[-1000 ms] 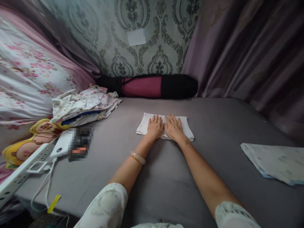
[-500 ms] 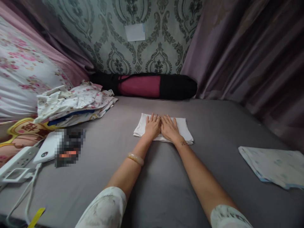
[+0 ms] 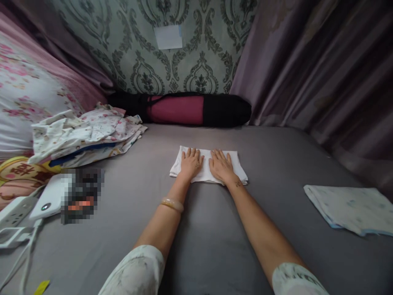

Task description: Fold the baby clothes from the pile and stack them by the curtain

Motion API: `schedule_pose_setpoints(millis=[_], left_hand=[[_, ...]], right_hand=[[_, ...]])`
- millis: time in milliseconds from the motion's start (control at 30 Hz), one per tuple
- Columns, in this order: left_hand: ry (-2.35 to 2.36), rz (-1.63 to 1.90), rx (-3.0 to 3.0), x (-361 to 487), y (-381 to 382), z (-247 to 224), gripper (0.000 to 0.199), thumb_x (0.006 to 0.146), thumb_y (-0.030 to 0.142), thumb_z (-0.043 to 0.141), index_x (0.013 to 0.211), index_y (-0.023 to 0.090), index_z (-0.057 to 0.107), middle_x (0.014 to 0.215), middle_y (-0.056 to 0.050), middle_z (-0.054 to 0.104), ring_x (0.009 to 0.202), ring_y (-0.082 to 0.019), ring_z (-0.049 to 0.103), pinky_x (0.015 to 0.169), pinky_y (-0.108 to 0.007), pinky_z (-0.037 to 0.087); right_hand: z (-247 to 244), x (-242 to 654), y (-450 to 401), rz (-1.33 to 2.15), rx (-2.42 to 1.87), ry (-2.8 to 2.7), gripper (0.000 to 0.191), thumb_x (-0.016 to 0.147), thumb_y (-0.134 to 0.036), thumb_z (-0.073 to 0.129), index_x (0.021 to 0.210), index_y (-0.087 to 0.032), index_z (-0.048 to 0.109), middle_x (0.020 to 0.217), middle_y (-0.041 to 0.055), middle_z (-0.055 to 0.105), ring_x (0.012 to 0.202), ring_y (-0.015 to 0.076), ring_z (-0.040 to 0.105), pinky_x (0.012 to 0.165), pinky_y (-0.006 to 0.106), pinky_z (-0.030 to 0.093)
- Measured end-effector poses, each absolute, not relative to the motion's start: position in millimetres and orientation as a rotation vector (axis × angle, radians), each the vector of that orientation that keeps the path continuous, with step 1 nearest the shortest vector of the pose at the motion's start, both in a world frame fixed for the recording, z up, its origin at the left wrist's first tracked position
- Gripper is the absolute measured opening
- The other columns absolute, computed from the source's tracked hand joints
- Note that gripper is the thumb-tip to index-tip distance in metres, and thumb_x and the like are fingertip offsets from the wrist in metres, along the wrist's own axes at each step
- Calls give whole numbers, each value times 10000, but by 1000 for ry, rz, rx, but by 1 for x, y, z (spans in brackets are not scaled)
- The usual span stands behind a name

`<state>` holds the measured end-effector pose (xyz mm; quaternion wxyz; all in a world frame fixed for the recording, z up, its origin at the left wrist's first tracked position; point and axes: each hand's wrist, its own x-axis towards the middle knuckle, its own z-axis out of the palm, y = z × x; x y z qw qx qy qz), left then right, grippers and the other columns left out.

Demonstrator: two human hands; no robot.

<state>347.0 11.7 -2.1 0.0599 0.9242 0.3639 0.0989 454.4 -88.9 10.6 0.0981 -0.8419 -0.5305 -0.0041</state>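
Observation:
A folded white cloth (image 3: 206, 172) lies flat on the grey sheet (image 3: 208, 229), its layered edges showing at both lower corners. My left hand (image 3: 191, 163) rests palm down on the cloth's left half, fingers stretched out. On the right half, my right hand (image 3: 221, 165) is also pressed flat with its fingers extended. A strip of white cloth shows between the two hands. Neither hand grips anything. A bangle (image 3: 172, 204) circles my left wrist.
To the right lies a folded pale cloth with blue edging (image 3: 353, 209). Patterned clothes (image 3: 89, 135) are piled at the left, near a white power bank (image 3: 50, 200) and a power strip (image 3: 14, 213) with cables. A long black and maroon bag (image 3: 175, 110) lies along the wall.
My hands have moved apart over the white cloth, from nearly touching to a visible gap, the left one shifting left. The view has turned slightly right.

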Motion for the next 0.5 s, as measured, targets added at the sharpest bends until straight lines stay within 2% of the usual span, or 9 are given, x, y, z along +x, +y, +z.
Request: schedule_pose_setpoints(millis=[267,367,500], left_hand=[[1079,277,2805,342,12,-1,566,979,452,230,1422,156,421,1508,-123,390,1418,-293,290,1152,-510,209],[1178,345,2788,337,12,1,593,976,457,230,1420,111,417,1513,-161,369,1433,-304,254,1163,-499,177],[1306,301,2720,333,13,0,629,972,471,227,1423,69,403,1518,-202,338,1439,-319,234,1155,-508,185]], right_hand=[[6,459,-93,14,-2504,-1550,553,977,-334,223,1467,-125,369,1543,97,326,1434,253,225,1156,493,125],[7,466,-100,-65,-2558,-1452,567,981,-345,215,1458,-80,369,1543,142,312,1445,267,190,1157,500,96],[4,472,-106,-26,-2632,-1366,594,979,-359,225,1455,-26,345,1535,175,311,1430,276,231,1154,472,130]])
